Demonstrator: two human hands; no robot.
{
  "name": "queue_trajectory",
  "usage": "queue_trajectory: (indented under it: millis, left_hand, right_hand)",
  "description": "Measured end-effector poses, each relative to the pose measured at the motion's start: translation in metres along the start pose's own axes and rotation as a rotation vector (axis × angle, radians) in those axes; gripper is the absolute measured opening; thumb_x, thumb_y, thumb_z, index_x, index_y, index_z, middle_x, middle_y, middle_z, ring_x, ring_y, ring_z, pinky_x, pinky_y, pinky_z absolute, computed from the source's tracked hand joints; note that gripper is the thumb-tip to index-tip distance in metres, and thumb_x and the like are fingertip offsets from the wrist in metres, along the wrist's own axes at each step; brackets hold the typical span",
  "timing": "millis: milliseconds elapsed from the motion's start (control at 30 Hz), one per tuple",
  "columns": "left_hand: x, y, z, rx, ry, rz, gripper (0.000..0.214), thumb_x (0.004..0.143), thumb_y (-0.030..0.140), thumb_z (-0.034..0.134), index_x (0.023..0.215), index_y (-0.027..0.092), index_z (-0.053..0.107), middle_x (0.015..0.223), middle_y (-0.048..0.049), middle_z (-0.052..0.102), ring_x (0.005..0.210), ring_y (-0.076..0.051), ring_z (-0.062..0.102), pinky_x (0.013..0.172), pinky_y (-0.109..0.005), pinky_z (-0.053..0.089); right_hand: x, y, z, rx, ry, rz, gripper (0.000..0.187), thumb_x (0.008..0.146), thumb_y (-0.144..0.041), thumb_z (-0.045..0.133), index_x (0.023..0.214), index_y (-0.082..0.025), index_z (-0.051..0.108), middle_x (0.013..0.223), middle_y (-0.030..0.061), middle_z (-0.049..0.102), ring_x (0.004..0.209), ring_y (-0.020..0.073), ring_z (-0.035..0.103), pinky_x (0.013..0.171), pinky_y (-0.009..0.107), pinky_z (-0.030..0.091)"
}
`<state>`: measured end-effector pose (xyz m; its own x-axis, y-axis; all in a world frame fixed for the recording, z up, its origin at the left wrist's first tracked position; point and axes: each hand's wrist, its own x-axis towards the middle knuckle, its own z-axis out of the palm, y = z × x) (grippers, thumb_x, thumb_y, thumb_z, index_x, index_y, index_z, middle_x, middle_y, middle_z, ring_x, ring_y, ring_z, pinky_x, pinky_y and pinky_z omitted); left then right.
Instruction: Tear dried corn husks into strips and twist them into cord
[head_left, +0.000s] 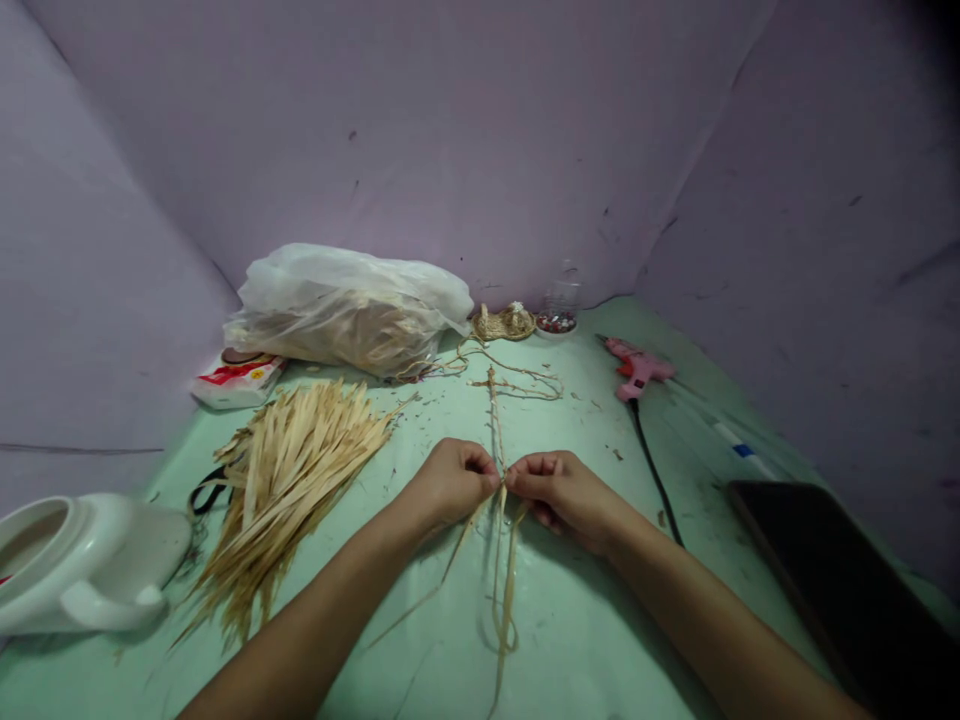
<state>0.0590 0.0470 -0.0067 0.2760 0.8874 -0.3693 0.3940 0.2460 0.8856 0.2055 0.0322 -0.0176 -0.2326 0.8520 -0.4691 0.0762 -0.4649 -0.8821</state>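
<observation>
My left hand (463,479) and my right hand (561,492) meet over the middle of the table, fingertips almost touching. Both pinch a thin braid of dried straw-like fibre (494,415), which runs away from me to a knotted far end. Below my fingers, several loose strands (508,590) of the same fibre trail toward me, one slanting off to the left. To the left of my hands lies a thick bundle of pale dried strips (300,480). A longer thin cord (525,388) curls on the table just beyond the braid.
A plastic bag (345,300) stands at the back, near a small woven piece (504,322) and a container of beads (556,322). On the right lie a pink glue gun (637,368) with a black cord and a dark phone-like slab (832,580). A white ceramic vessel (97,560) lies left.
</observation>
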Motion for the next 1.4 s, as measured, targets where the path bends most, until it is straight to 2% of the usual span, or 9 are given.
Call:
queue_trajectory:
  millis: [200,467,633,900,1100,1200,1267,1400]
  left_hand:
    - [0.001,0.0,-0.002,-0.158,-0.075,-0.128,0.01,0.059,0.023,0.059,0.06,0.016,0.052,0.031,0.0073,0.038,0.029,-0.005,0.029,0.035,-0.019,0.018]
    - [0.006,-0.003,-0.003,-0.123,-0.047,-0.105,0.034,0.05,0.041,0.071,0.05,0.014,0.05,0.034,0.0072,0.038,0.033,-0.003,0.026,0.037,-0.02,0.016]
    - [0.005,-0.001,-0.004,-0.167,-0.071,-0.166,0.035,0.048,0.041,0.071,0.05,0.015,0.047,0.035,0.0068,0.039,0.033,-0.003,0.026,0.037,-0.021,0.015]
    - [0.005,-0.004,0.001,-0.206,-0.053,-0.132,0.037,0.049,0.045,0.069,0.049,0.015,0.048,0.035,0.0072,0.035,0.034,-0.003,0.023,0.038,-0.021,0.012]
    - [0.005,-0.009,0.002,-0.179,-0.093,-0.08,0.04,0.053,0.049,0.066,0.048,0.016,0.045,0.036,0.0074,0.033,0.034,-0.003,0.022,0.038,-0.022,0.011]
    - [0.003,-0.007,-0.001,-0.123,-0.117,-0.106,0.035,0.059,0.045,0.062,0.048,0.017,0.045,0.035,0.007,0.034,0.032,-0.004,0.023,0.037,-0.022,0.012]
    - [0.001,-0.003,-0.003,-0.101,-0.154,-0.123,0.028,0.062,0.039,0.058,0.05,0.016,0.047,0.038,0.0052,0.039,0.033,-0.005,0.028,0.036,-0.021,0.016]
    - [-0.003,0.003,-0.008,-0.015,-0.212,-0.119,0.019,0.062,0.027,0.055,0.048,0.015,0.051,0.039,0.0041,0.041,0.035,-0.005,0.031,0.039,-0.022,0.019]
  right_hand:
    - [0.0,0.0,0.0,-0.003,0.013,0.001,0.014,0.059,-0.026,0.062,0.057,-0.014,0.055,0.034,-0.0075,0.04,0.029,0.0033,0.03,0.03,0.017,0.021]
    - [0.001,0.002,0.002,-0.001,0.028,-0.025,0.016,0.059,-0.025,0.064,0.056,-0.015,0.052,0.035,-0.0083,0.039,0.029,0.0031,0.03,0.029,0.016,0.02]
    - [-0.001,0.003,0.004,0.012,0.033,-0.037,0.017,0.061,-0.027,0.064,0.059,-0.014,0.055,0.035,-0.0078,0.041,0.029,0.0035,0.032,0.029,0.017,0.021]
    - [0.0,0.003,0.004,0.027,0.053,-0.042,0.015,0.062,-0.027,0.061,0.058,-0.015,0.053,0.036,-0.008,0.04,0.029,0.0033,0.031,0.029,0.017,0.021]
    - [-0.003,0.002,0.009,-0.024,0.132,-0.041,0.014,0.065,-0.024,0.057,0.056,-0.016,0.049,0.032,-0.0087,0.036,0.027,0.0026,0.024,0.029,0.017,0.014]
    - [-0.003,0.003,0.012,-0.021,0.156,-0.055,0.013,0.064,-0.023,0.057,0.055,-0.016,0.049,0.033,-0.0089,0.035,0.028,0.0025,0.024,0.029,0.017,0.015]
    - [-0.002,0.004,0.013,-0.013,0.159,-0.062,0.012,0.063,-0.022,0.056,0.056,-0.016,0.049,0.034,-0.0085,0.036,0.028,0.0024,0.025,0.03,0.017,0.015]
    - [-0.002,0.003,0.013,-0.009,0.171,-0.065,0.009,0.063,-0.02,0.055,0.057,-0.015,0.05,0.036,-0.0077,0.038,0.029,0.0024,0.026,0.031,0.017,0.016]
